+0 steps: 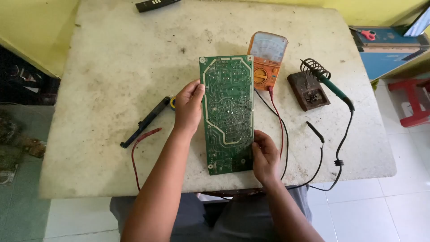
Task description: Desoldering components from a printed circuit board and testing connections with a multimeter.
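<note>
Gripping the green circuit board [227, 114] by its long edges, the left hand [188, 107] clamps the left side near the far end and the right hand [265, 157] pinches the right side at the near corner, so the solder face stays open to view above the worn table [112, 67]. An orange multimeter [267, 58] sits just beyond, its probe leads [280, 130] trailing right; a soldering iron [333, 87] rests in its stand [309, 89] farther right.

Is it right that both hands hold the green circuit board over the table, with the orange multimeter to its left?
Not quite. The head view shows the multimeter at the board's upper right, not left. Both hands, left and right, do hold it.
</note>
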